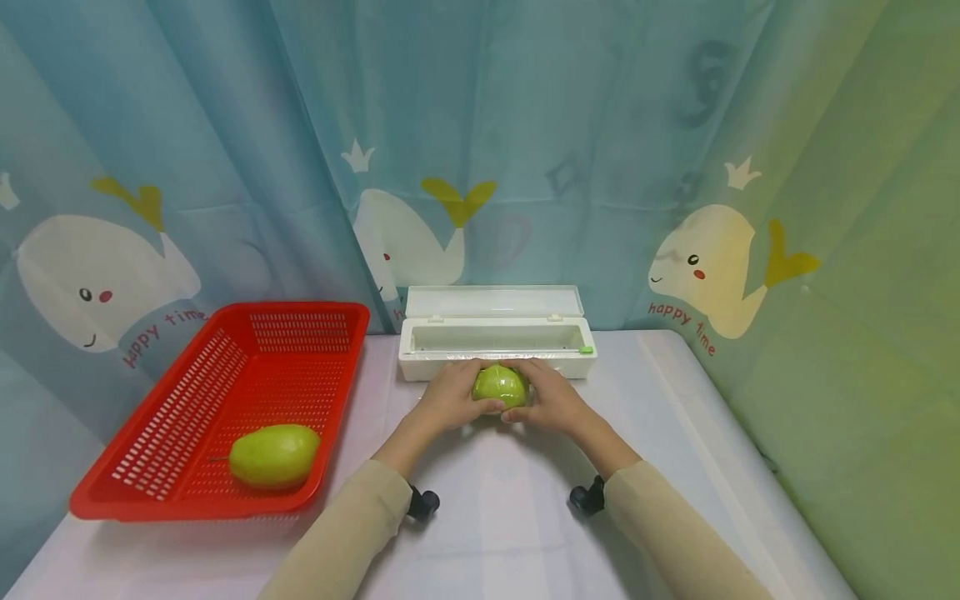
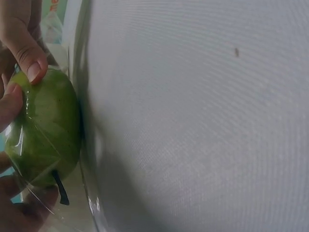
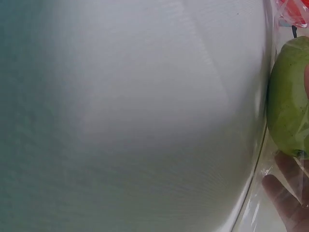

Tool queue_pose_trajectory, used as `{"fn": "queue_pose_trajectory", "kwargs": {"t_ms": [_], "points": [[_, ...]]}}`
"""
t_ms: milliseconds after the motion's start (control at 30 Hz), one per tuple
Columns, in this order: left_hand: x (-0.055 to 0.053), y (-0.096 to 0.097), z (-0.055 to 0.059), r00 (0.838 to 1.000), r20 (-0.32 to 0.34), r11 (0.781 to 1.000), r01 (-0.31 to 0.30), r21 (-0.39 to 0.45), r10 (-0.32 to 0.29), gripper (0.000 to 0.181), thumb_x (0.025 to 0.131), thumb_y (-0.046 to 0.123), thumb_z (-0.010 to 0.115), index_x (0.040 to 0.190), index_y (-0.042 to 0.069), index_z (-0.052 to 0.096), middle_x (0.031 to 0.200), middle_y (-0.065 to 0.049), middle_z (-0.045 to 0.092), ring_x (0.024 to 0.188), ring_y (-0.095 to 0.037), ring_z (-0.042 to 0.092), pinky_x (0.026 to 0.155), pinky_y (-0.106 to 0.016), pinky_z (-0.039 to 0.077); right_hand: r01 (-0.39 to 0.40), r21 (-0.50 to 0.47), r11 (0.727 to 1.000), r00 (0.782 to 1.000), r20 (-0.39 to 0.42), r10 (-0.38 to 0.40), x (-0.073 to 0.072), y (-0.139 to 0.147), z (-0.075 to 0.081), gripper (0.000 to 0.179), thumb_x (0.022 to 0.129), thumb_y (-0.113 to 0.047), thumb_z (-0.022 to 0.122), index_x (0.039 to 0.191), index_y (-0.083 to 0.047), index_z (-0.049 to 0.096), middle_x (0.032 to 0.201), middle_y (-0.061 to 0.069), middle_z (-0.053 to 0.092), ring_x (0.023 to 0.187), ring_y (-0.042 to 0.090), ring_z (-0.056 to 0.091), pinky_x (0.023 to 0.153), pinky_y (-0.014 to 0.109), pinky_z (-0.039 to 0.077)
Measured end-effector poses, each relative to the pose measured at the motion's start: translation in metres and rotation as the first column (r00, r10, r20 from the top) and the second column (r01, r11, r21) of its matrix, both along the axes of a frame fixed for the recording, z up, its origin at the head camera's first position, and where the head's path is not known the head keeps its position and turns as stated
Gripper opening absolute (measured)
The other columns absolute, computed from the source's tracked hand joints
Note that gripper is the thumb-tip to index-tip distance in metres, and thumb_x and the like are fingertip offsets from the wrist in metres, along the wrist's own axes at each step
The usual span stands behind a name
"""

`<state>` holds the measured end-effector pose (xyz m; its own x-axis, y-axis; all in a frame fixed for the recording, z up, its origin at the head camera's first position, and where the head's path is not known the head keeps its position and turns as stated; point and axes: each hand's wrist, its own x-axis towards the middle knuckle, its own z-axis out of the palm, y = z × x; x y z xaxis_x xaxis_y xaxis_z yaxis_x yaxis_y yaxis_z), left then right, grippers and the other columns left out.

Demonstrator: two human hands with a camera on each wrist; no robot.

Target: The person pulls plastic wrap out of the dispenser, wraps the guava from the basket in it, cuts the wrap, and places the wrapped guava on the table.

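A green pear (image 1: 500, 386) with a dark stem lies on the table, with clear cling film (image 3: 253, 208) over it and around it. My left hand (image 1: 456, 395) grips its left side, thumb at the near face and fingers reaching round behind. From the other side my right hand (image 1: 553, 397) holds the same pear, its thumb near the left one. In the left wrist view, creased film stretches shiny across the pear's skin under the fingers. Right behind the hands stands a white cling film dispenser (image 1: 417, 367), its lid (image 1: 495, 302) raised.
A red plastic basket (image 1: 292, 375) stands on the left, with a second green pear (image 1: 274, 456) in its near end. On the dispenser's front right edge is a green slider (image 1: 586, 350). A blue curtain (image 1: 525, 100) hangs behind the white tablecloth (image 1: 510, 517).
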<state>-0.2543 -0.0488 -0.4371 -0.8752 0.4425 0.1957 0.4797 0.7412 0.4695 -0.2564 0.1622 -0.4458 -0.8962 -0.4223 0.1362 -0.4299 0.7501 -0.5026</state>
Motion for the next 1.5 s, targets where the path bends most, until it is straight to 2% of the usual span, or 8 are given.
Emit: {"fn": "queue_pose_trajectory", "kwargs": {"t_ms": [433, 900, 1067, 1167, 1267, 1333, 1400, 1500], "points": [[-0.001, 0.0, 0.004, 0.998, 0.05, 0.998, 0.026, 0.061, -0.029, 0.057, 0.084, 0.042, 0.078, 0.131, 0.013, 0.062, 0.113, -0.004, 0.069, 0.098, -0.02, 0.061, 0.084, -0.039, 0.049, -0.04, -0.058, 0.997, 0.999, 0.011, 0.041, -0.004, 0.003, -0.002, 0.083, 0.071, -0.035, 0.09, 0.143, -0.019, 0.052, 0.139, 0.005, 0.057, 0.127, 0.026, 0.052, 0.105, 0.049, 0.043], [-0.01, -0.002, 0.007, 0.98, 0.173, 0.99, 0.077, 0.12, -0.098, 0.045, 0.088, 0.04, 0.074, 0.125, 0.015, 0.066, 0.096, 0.001, 0.065, 0.084, -0.014, 0.056, 0.076, -0.034, 0.047, -0.109, -0.073, 0.991, 0.993, 0.039, 0.112, -0.006, 0.005, 0.007, 0.078, 0.073, -0.039, 0.085, 0.141, -0.014, 0.055, 0.13, 0.001, 0.063, 0.116, 0.021, 0.058, 0.099, 0.045, 0.045], [-0.004, -0.001, -0.006, 0.996, 0.04, 0.995, 0.075, 0.067, -0.078, 0.052, 0.088, 0.048, 0.072, 0.13, 0.019, 0.062, 0.103, 0.002, 0.068, 0.089, -0.015, 0.059, 0.078, -0.034, 0.048, -0.145, -0.047, 0.988, 0.989, 0.024, 0.146, -0.006, 0.008, 0.006, 0.077, 0.073, -0.037, 0.083, 0.142, -0.016, 0.055, 0.135, 0.002, 0.062, 0.121, 0.025, 0.057, 0.102, 0.05, 0.044], [0.008, 0.0, -0.011, 0.997, -0.068, 1.0, 0.023, 0.005, -0.023, 0.071, 0.083, 0.059, 0.072, 0.138, 0.017, 0.056, 0.117, -0.002, 0.069, 0.102, -0.02, 0.062, 0.085, -0.038, 0.05, -0.155, -0.02, 0.988, 0.988, 0.014, 0.156, -0.005, 0.008, 0.003, 0.078, 0.073, -0.035, 0.083, 0.143, -0.019, 0.053, 0.138, 0.003, 0.06, 0.124, 0.026, 0.056, 0.104, 0.051, 0.043], [0.022, 0.001, -0.008, 0.982, -0.172, 0.995, -0.084, -0.055, 0.073, 0.087, 0.077, 0.065, 0.073, 0.145, 0.017, 0.05, 0.132, -0.007, 0.062, 0.115, -0.027, 0.057, 0.092, -0.044, 0.05, -0.152, -0.016, 0.988, 0.988, 0.013, 0.152, -0.004, 0.008, 0.003, 0.079, 0.073, -0.035, 0.083, 0.144, -0.02, 0.052, 0.14, 0.003, 0.059, 0.126, 0.027, 0.054, 0.105, 0.052, 0.042], [0.028, 0.003, -0.004, 0.96, -0.264, 0.986, -0.127, -0.105, 0.095, 0.09, 0.075, 0.067, 0.074, 0.145, 0.017, 0.05, 0.134, -0.009, 0.058, 0.116, -0.031, 0.054, 0.092, -0.046, 0.049, -0.142, -0.014, 0.99, 0.99, 0.023, 0.143, -0.004, 0.007, 0.005, 0.08, 0.073, -0.036, 0.083, 0.145, -0.021, 0.052, 0.141, 0.003, 0.058, 0.126, 0.026, 0.054, 0.105, 0.052, 0.042], [0.03, 0.005, -0.001, 0.944, -0.322, 0.977, -0.135, -0.167, 0.075, 0.088, 0.073, 0.064, 0.077, 0.143, 0.017, 0.051, 0.131, -0.01, 0.056, 0.114, -0.03, 0.054, 0.091, -0.045, 0.049, -0.142, -0.005, 0.99, 0.989, 0.027, 0.142, -0.005, 0.006, 0.008, 0.08, 0.074, -0.038, 0.083, 0.145, -0.021, 0.051, 0.14, 0.002, 0.058, 0.125, 0.026, 0.054, 0.104, 0.052, 0.043], [0.028, 0.007, -0.002, 0.947, -0.319, 0.966, -0.108, -0.235, 0.028, 0.091, 0.069, 0.056, 0.084, 0.141, 0.012, 0.05, 0.126, -0.013, 0.057, 0.112, -0.031, 0.055, 0.092, -0.046, 0.05, -0.15, 0.005, 0.989, 0.988, 0.033, 0.15, -0.008, 0.005, 0.011, 0.079, 0.076, -0.04, 0.082, 0.146, -0.021, 0.05, 0.14, 0.002, 0.058, 0.124, 0.025, 0.054, 0.103, 0.051, 0.043]]}}
